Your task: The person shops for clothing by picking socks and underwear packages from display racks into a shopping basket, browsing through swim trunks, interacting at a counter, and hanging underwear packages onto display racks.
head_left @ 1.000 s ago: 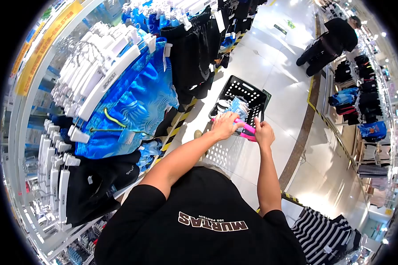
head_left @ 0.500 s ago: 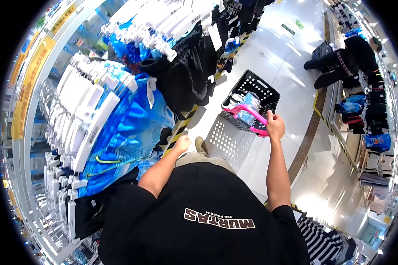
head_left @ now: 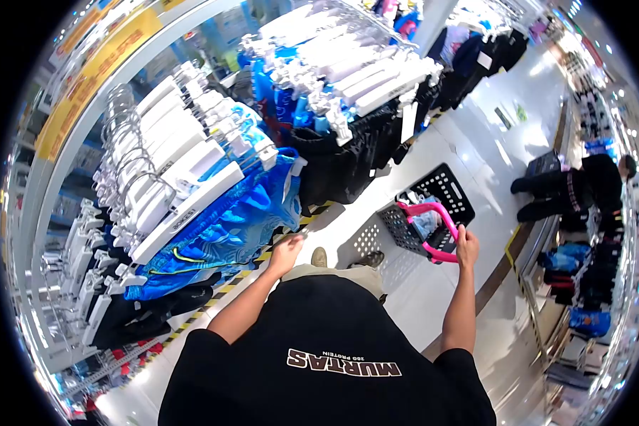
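My right hand (head_left: 467, 248) is wrapped round the pink handle (head_left: 441, 210) of a black shopping basket (head_left: 402, 231), which hangs above the floor at my front right. Inside the basket lie light blue and white items (head_left: 426, 224), too small to name. With nothing in it, my left hand (head_left: 287, 255) hangs in front of my waist, its fingers loosely bent and partly apart. Closest to that hand are blue patterned shorts (head_left: 248, 226) with a yellow-green drawstring, clipped to white hangers (head_left: 184, 213) on the rack to my left.
Black garments (head_left: 348, 167) hang farther along the rack. A yellow-black striped strip (head_left: 224, 292) runs along the floor below it. Across the aisle, a person in dark clothes (head_left: 586, 186) is beside folded clothing on shelves (head_left: 591, 321). Tiled floor (head_left: 490, 145) stretches ahead.
My view has turned left, so the racks and basket appear farther right. My feet have shifted in a step, and the left hand's fingers look looser. The right hand keeps the basket handle.
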`<state>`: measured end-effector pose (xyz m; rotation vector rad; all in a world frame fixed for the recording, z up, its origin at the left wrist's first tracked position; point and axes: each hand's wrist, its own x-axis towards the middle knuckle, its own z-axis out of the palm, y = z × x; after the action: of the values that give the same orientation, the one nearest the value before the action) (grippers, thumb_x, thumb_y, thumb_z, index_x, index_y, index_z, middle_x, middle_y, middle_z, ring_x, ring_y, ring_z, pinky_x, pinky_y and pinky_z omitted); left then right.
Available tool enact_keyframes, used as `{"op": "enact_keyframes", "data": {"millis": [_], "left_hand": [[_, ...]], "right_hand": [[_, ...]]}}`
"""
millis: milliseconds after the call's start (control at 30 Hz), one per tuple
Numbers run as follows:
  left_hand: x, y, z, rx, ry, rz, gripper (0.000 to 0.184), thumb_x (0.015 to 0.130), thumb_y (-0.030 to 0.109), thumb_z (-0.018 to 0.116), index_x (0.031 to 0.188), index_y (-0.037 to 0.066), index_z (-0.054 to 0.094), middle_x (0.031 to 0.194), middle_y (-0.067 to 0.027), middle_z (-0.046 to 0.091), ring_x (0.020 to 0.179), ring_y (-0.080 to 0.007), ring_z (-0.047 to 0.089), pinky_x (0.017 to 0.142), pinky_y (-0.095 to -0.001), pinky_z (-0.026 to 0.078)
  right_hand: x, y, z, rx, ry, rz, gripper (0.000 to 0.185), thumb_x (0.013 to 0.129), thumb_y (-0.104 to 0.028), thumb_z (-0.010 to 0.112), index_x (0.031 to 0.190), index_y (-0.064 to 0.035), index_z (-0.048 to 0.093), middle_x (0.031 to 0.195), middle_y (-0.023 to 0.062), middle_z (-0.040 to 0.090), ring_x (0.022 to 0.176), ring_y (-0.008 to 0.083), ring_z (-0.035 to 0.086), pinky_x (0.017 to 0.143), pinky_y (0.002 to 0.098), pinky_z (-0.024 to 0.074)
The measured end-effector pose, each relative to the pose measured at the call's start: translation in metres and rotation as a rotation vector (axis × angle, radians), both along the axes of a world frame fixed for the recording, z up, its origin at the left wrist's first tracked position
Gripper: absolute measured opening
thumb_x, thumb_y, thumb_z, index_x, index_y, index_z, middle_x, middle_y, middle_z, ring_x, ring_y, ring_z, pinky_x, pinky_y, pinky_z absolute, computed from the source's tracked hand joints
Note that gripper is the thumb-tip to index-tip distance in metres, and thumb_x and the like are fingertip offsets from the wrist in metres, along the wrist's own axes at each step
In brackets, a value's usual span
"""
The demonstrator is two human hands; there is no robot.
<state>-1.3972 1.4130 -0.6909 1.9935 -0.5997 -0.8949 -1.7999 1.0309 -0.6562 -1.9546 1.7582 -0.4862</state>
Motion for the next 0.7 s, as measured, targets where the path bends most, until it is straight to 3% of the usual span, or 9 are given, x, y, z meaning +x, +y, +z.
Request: {"op": "enact_keyframes", "data": {"millis": [33,100,200,233,300,400,500,633,700], "left_hand": [[-0.009,-0.025,0.037,-0.145,0.013,0.066,0.026,0.095,0.019,0.065,0.113,0.0,0.067,0.107,-0.0153,0.072,0.102,-0.0278,0.068,0.093,-0.0349,0.051],[-0.017,-0.062,0.116,-0.414,-0.462,-0.012,0.026,0.09,0.007,0.067,0.115,-0.001,0.066,0.114,-0.0183,0.069,0.107,-0.0316,0.066,0.095,-0.0371,0.05],[-0.027,-0.093,0.198,-0.675,-0.72,0.006,0.032,0.088,0.005,0.068,0.119,-0.001,0.064,0.13,-0.0198,0.061,0.116,-0.0361,0.061,0.1,-0.0404,0.048],[-0.026,-0.102,0.206,-0.73,-0.779,0.046,0.04,0.088,0.007,0.069,0.126,-0.003,0.059,0.135,-0.0226,0.056,0.124,-0.0384,0.056,0.106,-0.0423,0.043],[-0.021,-0.121,0.218,-0.695,-0.824,0.144,0.056,0.088,0.009,0.07,0.138,-0.004,0.049,0.143,-0.0252,0.049,0.133,-0.0401,0.048,0.113,-0.0435,0.037],[-0.025,-0.147,0.221,-0.673,-0.634,0.249,0.071,0.089,0.013,0.071,0.147,-0.007,0.034,0.151,-0.026,0.038,0.14,-0.039,0.038,0.118,-0.0435,0.029],[-0.031,-0.164,0.2,-0.731,-0.356,0.299,0.075,0.09,0.019,0.072,0.148,-0.007,0.033,0.15,-0.027,0.039,0.14,-0.0378,0.038,0.118,-0.0436,0.028],[-0.022,-0.166,0.194,-0.649,-0.45,0.405,0.075,0.088,0.021,0.076,0.146,-0.007,0.036,0.146,-0.0263,0.043,0.136,-0.0365,0.042,0.116,-0.043,0.031],[-0.019,-0.172,0.19,-0.612,-0.446,0.433,0.072,0.087,0.02,0.078,0.143,-0.008,0.041,0.14,-0.0247,0.05,0.131,-0.0352,0.048,0.114,-0.0425,0.035]], "right_hand": [[-0.003,-0.006,-0.002,0.014,-0.006,0.028,0.056,0.095,-0.052,0.057,0.072,-0.0027,0.067,0.065,0.0152,0.063,0.062,0.028,0.062,0.062,0.0439,0.0459],[-0.002,-0.016,0.009,0.044,-0.011,0.084,0.057,0.095,-0.051,0.059,0.069,-0.0004,0.067,0.059,0.0149,0.06,0.057,0.0245,0.059,0.06,0.0432,0.0456],[0.001,-0.035,0.02,0.131,0.207,0.131,0.055,0.091,-0.052,0.063,0.072,-0.0014,0.073,0.063,0.0181,0.065,0.062,0.0259,0.066,0.064,0.0431,0.0495],[0.01,-0.041,0.032,0.099,0.264,0.206,0.048,0.091,-0.046,0.065,0.081,-0.0001,0.075,0.071,0.0192,0.069,0.071,0.0264,0.07,0.07,0.0418,0.0525],[0.053,-0.051,0.052,-0.029,-0.191,0.271,0.036,0.093,-0.034,0.068,0.098,0.0005,0.074,0.086,0.0167,0.073,0.082,0.0231,0.07,0.078,0.0368,0.0537],[0.16,-0.026,0.164,-0.038,-0.591,0.441,0.035,0.095,-0.023,0.07,0.119,0.0013,0.066,0.108,0.0127,0.072,0.095,0.0177,0.067,0.087,0.0317,0.0518],[0.241,-0.001,0.244,-0.208,-0.683,0.61,0.038,0.093,-0.024,0.073,0.121,0.0006,0.064,0.117,0.0164,0.068,0.106,0.025,0.065,0.095,0.0363,0.049],[0.299,0.008,0.29,-0.721,-0.464,0.688,0.048,0.085,-0.029,0.079,0.121,-0.0013,0.064,0.116,0.0199,0.064,0.117,0.0366,0.056,0.104,0.0433,0.0421],[0.319,-0.004,0.287,-0.873,-0.441,0.706,0.044,0.081,-0.029,0.082,0.112,-0.0032,0.066,0.11,0.017,0.066,0.109,0.0362,0.058,0.096,0.0445,0.0448]]}}
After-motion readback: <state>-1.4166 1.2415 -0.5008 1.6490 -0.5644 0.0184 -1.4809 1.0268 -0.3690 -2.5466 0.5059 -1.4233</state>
